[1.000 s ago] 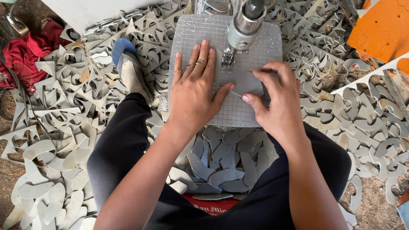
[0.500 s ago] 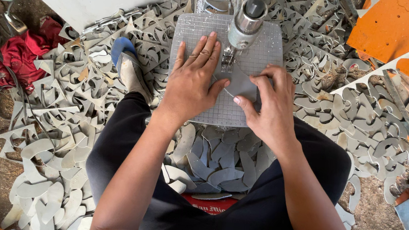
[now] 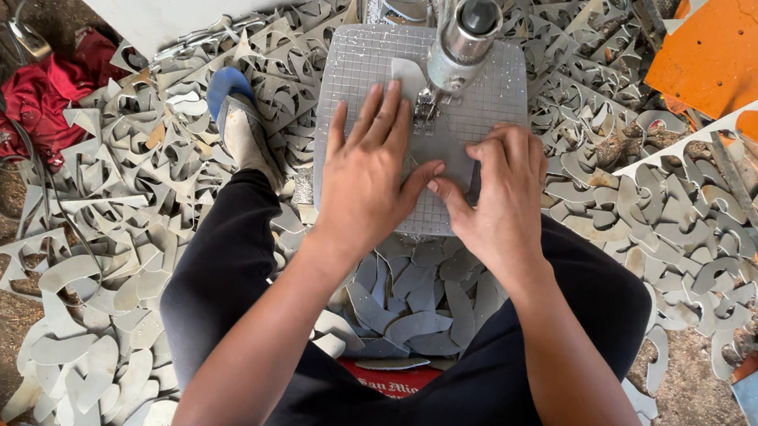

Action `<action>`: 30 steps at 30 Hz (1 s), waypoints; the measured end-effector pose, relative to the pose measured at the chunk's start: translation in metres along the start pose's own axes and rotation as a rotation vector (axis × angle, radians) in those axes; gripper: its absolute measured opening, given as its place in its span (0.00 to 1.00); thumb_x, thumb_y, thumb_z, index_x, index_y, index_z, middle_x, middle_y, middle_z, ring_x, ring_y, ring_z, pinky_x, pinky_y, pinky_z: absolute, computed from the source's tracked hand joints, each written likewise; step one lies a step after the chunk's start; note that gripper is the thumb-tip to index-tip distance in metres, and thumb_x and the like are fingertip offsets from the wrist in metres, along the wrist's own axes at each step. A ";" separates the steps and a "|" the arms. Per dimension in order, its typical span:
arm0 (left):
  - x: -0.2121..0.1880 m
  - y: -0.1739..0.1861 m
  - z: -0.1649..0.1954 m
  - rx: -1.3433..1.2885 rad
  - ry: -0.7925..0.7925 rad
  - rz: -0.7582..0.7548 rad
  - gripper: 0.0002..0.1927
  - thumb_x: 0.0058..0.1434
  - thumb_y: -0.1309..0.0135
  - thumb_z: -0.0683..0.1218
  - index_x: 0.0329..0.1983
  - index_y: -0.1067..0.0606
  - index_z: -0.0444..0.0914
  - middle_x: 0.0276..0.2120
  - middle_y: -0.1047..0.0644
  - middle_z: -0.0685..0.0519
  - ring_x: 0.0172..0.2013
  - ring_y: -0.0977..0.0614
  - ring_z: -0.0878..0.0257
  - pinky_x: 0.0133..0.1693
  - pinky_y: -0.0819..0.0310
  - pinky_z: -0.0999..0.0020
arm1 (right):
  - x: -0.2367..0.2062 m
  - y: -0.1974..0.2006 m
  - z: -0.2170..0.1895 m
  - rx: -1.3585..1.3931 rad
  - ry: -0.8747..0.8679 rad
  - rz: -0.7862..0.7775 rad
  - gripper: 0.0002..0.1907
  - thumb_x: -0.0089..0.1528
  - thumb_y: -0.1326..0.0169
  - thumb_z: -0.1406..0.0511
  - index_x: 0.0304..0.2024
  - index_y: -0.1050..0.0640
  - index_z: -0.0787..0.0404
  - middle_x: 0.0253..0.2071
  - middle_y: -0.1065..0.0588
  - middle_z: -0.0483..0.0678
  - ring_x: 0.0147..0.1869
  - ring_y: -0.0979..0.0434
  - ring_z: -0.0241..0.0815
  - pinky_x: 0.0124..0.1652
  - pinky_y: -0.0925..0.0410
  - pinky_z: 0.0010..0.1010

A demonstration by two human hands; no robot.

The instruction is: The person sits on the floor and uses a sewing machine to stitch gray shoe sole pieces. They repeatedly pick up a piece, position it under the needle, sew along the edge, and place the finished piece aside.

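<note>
Looking straight down in the head view, the gridded saw table [image 3: 355,72] is pretty small, and both hands sit side by side on it, leaving only narrow bare strips at its left and right edges. Past those edges it's all grey offcuts [image 3: 98,242], piled right up against the table, so not much free room anywhere. A foot in a blue sandal [image 3: 238,121] sits just left of the table.

The left hand [image 3: 365,184] lies flat, fingers spread, palm down on a thin grey sheet piece [image 3: 436,149]. The right hand [image 3: 496,201] has its fingers curled down onto the same piece, thumbs nearly touching. Neither hand grips around anything, they just press.

Most of the piece is hidden under the hands; its outline is hard to make out, maybe curved. It sits just below the saw head [image 3: 460,40], which covers the blade area.
</note>
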State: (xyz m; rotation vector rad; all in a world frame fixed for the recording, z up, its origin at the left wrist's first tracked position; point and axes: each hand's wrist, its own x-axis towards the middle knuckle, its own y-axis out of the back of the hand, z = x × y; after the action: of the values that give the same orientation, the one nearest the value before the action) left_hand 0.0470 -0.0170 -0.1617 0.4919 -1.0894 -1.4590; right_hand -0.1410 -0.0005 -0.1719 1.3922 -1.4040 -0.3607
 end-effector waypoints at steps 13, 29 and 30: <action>0.007 0.002 -0.019 0.009 -0.102 -0.061 0.42 0.61 0.40 0.63 0.70 0.33 0.33 0.73 0.37 0.48 0.74 0.43 0.43 0.69 0.62 0.33 | -0.004 0.010 0.008 0.055 0.055 -0.073 0.25 0.55 0.29 0.58 0.46 0.22 0.66 0.54 0.33 0.53 0.65 0.35 0.58 0.64 0.41 0.51; 0.023 0.010 -0.032 -0.051 -0.121 -0.184 0.41 0.59 0.39 0.60 0.73 0.35 0.41 0.74 0.42 0.49 0.75 0.51 0.45 0.70 0.69 0.33 | -0.004 0.003 -0.009 0.004 0.037 -0.022 0.25 0.56 0.29 0.57 0.44 0.23 0.65 0.53 0.33 0.53 0.62 0.34 0.57 0.62 0.41 0.51; 0.024 0.010 -0.033 -0.049 -0.122 -0.180 0.41 0.59 0.39 0.60 0.73 0.35 0.42 0.75 0.44 0.46 0.75 0.51 0.44 0.69 0.69 0.33 | -0.004 0.002 -0.011 0.003 0.030 -0.022 0.25 0.55 0.29 0.57 0.44 0.24 0.66 0.53 0.33 0.53 0.62 0.34 0.57 0.61 0.41 0.51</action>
State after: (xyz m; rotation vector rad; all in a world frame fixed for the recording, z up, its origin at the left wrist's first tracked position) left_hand 0.0739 -0.0488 -0.1619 0.4805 -1.1249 -1.6878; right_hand -0.1347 0.0083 -0.1678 1.4108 -1.3657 -0.3509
